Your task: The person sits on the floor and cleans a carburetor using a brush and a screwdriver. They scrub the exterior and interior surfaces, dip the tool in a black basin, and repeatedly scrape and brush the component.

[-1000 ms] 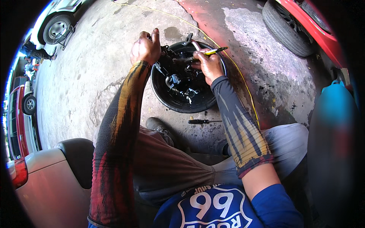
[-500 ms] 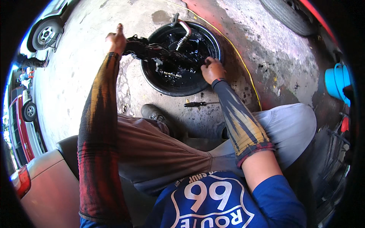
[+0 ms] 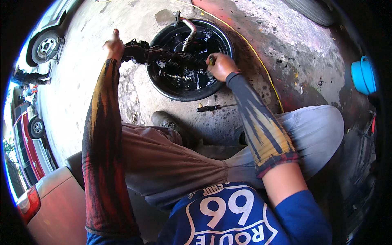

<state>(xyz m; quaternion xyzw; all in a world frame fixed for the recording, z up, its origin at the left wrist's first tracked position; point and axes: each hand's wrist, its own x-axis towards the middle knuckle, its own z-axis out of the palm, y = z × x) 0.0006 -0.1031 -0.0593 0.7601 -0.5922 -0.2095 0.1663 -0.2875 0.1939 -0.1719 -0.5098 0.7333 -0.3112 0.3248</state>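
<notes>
My left hand (image 3: 113, 48) is closed on one end of a long, black, oily engine part (image 3: 143, 54), thumb pointing up. The part slants over the rim of a round black basin (image 3: 173, 98), its other end reaching inside. Above the basin's right side, my right hand (image 3: 223, 67) is closed round a small tool with a yellow-green end (image 3: 212, 60); its working end cannot be made out. Dark wet liquid and small metal fittings (image 3: 176, 76) lie in the basin. A bent metal pipe with a ribbed section (image 3: 189, 34) leans against its far rim.
A black-handled screwdriver (image 3: 210, 108) lies on the concrete just before the basin. Beyond the basin runs a yellow cord (image 3: 255, 53). My shoe (image 3: 165, 119) is close by. A blue bucket (image 3: 362, 75) stands at right, a tyre (image 3: 312, 11) far right, parked vehicles (image 3: 28, 139) at left.
The view has shifted slightly. My right hand has moved a little left and up over the basin, and the yellow-green end of its tool now shows. My left hand keeps its hold.
</notes>
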